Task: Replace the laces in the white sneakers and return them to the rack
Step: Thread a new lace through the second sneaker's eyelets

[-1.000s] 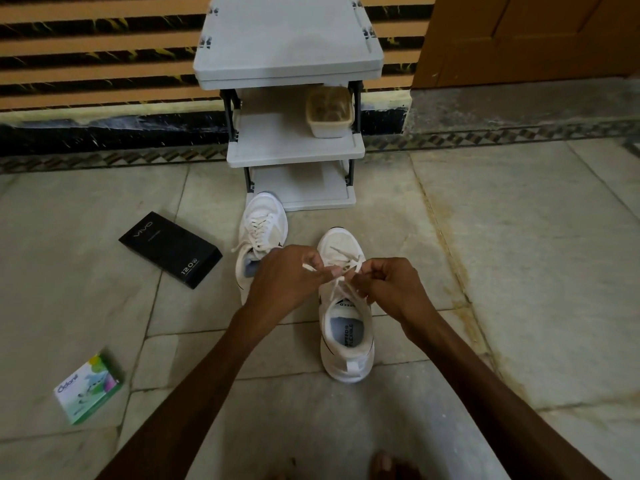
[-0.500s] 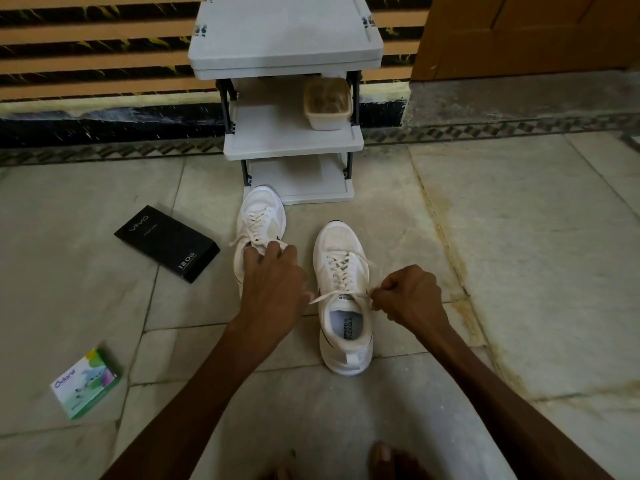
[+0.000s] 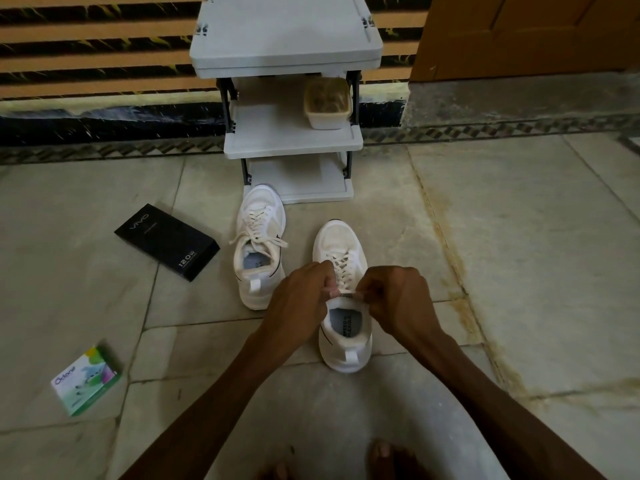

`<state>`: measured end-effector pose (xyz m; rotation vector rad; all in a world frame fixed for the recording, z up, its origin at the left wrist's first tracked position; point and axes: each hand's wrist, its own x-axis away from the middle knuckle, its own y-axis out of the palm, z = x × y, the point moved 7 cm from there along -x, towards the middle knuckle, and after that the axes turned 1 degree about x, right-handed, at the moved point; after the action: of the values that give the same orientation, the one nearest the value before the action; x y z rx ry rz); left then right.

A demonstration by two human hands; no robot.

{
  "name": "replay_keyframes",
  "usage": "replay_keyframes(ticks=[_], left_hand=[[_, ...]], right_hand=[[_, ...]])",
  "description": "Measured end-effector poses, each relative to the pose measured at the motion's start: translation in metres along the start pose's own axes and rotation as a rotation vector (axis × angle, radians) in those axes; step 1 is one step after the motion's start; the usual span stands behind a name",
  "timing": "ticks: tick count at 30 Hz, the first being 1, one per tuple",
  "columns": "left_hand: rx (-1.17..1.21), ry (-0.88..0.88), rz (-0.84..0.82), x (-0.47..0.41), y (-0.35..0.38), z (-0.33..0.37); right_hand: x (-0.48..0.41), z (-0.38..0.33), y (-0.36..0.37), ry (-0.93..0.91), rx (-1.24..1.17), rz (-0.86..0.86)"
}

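Note:
Two white sneakers stand on the stone floor in front of a grey shoe rack (image 3: 292, 138). The left sneaker (image 3: 259, 247) is laced, with a tied bow, and nothing touches it. The right sneaker (image 3: 344, 306) is nearer to me, laced with cream laces (image 3: 343, 270). My left hand (image 3: 301, 299) and my right hand (image 3: 394, 296) meet over its tongue, each pinching a lace end between fingertips. The lace ends between the fingers are mostly hidden.
A black phone box (image 3: 166, 240) lies left of the sneakers. A small green and white box (image 3: 86, 379) sits at the near left. A beige tub (image 3: 327, 102) stands on the rack's middle shelf. A wooden door (image 3: 526, 32) is at the back right. My toes (image 3: 384, 455) show at the bottom.
Half a second ago my hands were spread apart, pulling the lace ends taut to each side. Now both have come back together over the right sneaker's tongue.

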<state>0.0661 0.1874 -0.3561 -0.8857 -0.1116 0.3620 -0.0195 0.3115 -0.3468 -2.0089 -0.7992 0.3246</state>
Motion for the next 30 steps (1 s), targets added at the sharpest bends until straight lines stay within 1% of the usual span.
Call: replay_keyframes(ticks=[5, 8, 10, 12, 13, 15, 16, 18, 21, 23, 25, 27, 30], left_hand=[[-0.214, 0.005, -0.04, 0.002, 0.002, 0.001], [-0.268, -0.025, -0.102, -0.002, 0.0, -0.002], [-0.208, -0.062, -0.154, -0.003, -0.005, -0.004], [0.02, -0.137, -0.196, -0.003, -0.013, -0.009], [0.169, -0.174, -0.221, -0.001, -0.018, -0.01], [0.484, -0.231, -0.261, 0.0, -0.026, -0.008], [0.61, -0.243, -0.261, -0.001, -0.03, -0.006], [0.76, -0.24, -0.209, -0.005, -0.033, -0.006], [0.875, -0.252, -0.104, -0.01, -0.026, -0.008], [0.977, -0.316, -0.052, -0.009, -0.013, -0.008], [1.064, -0.386, 0.024, -0.007, -0.003, -0.009], [1.054, -0.393, 0.115, -0.008, 0.0, -0.01], [0.92, -0.301, 0.196, -0.013, -0.002, -0.012]], right_hand=[[-0.004, 0.003, 0.004, 0.024, 0.086, -0.077], [-0.005, 0.003, 0.006, 0.03, 0.135, -0.1], [-0.007, 0.006, 0.003, 0.035, 0.183, -0.143], [-0.007, 0.007, -0.001, 0.017, 0.157, -0.238], [-0.006, 0.006, -0.005, 0.01, 0.091, -0.292], [-0.005, 0.005, -0.015, 0.061, -0.165, -0.363], [-0.004, 0.004, -0.019, 0.104, -0.327, -0.37], [-0.007, 0.005, -0.022, 0.162, -0.568, -0.325], [-0.013, 0.004, -0.015, 0.165, -0.794, -0.259], [-0.015, 0.006, -0.006, 0.189, -0.947, -0.228], [-0.016, 0.008, 0.002, 0.226, -1.051, -0.195], [-0.016, 0.008, 0.008, 0.243, -1.105, -0.184], [-0.014, 0.007, 0.011, 0.302, -1.159, -0.16]])
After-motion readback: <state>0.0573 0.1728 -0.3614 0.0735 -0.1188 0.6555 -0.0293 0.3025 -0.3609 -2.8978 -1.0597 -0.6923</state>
